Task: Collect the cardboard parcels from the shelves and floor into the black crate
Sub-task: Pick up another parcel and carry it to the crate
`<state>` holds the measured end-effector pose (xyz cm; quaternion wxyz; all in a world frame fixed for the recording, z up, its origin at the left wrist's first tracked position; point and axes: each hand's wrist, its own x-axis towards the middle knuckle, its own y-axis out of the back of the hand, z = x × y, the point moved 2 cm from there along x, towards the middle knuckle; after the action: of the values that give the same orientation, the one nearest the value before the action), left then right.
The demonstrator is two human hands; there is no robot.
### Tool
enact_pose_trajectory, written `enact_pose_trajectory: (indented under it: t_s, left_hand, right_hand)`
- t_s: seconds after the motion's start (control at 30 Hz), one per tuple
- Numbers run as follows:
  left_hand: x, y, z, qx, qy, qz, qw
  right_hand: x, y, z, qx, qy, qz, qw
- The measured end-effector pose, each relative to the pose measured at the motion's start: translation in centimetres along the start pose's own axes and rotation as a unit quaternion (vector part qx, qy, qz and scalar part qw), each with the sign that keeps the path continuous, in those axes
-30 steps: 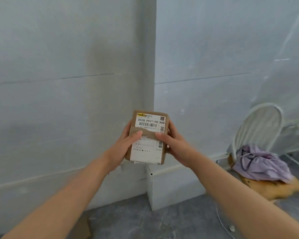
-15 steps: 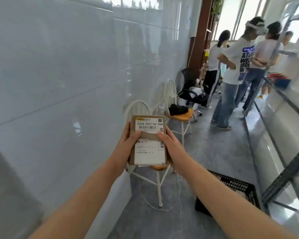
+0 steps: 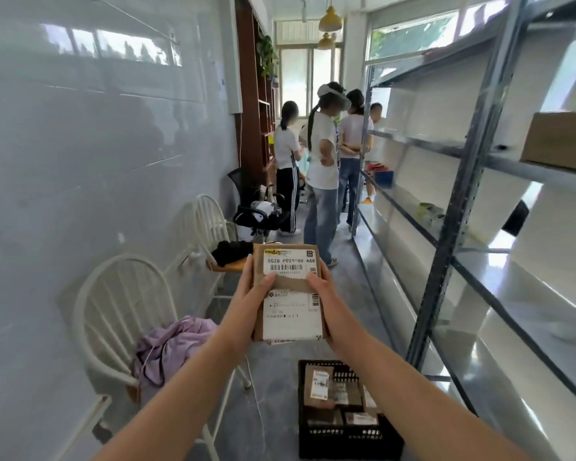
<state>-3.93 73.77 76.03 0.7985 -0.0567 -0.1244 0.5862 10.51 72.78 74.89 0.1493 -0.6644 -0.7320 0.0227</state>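
The cardboard parcel [image 3: 288, 292] is a flat brown packet held upright in mid-air at chest height, above the floor [image 3: 280, 394] and just ahead of the crate. A white shipping label with a barcode and printed code covers its top. A second, larger white label covers its lower half. Both hands grip it by its long edges: the left hand [image 3: 249, 296] and the right hand [image 3: 325, 294] each curl behind it, thumbs pressed on the front. Below, the black crate [image 3: 346, 440] sits on the floor beside the metal shelving [image 3: 441, 261]. It holds several labelled parcels [image 3: 318, 387], one leaning upright, the others lying flat. A cardboard box [image 3: 562, 141] stands on an upper shelf.
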Motion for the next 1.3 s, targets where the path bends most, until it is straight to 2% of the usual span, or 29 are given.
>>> enact_pose_trajectory:
  t_s: [0.23, 0.47, 0.77, 0.9, 1.0, 1.3]
  left_hand:
    - [7.5, -4.0, -3.1, -0.018, 0.009, -0.004, 1.0]
    - [17.2, -5.5, -6.5, -0.02, 0.037, -0.031, 0.999]
    - [28.9, -10.0, -12.1, 0.051, 0.094, -0.124, 0.986]
    - [32.9, -12.4, -17.2, 0.096, 0.129, -0.142, 0.977]
    - [35.0, -14.0, -22.0, 0.09, 0.176, -0.145, 0.97]
    - [39.4, -15.5, -38.9, 0.09, 0.316, -0.104, 0.939]
  right_hand:
    - [4.1, 7.5, 0.5, 0.015, -0.007, 0.094, 0.995]
    - [10.5, 12.8, 0.8, -0.001, 0.001, 0.145, 0.989]
    - [16.8, 23.0, 3.0, -0.043, -0.029, 0.203, 0.978]
    - [18.9, 29.5, 5.3, -0.076, -0.057, 0.198, 0.976]
    - [19.8, 34.5, 8.2, -0.077, -0.107, 0.188, 0.973]
    - [21.8, 45.2, 21.3, -0.04, -0.244, 0.201, 0.948]
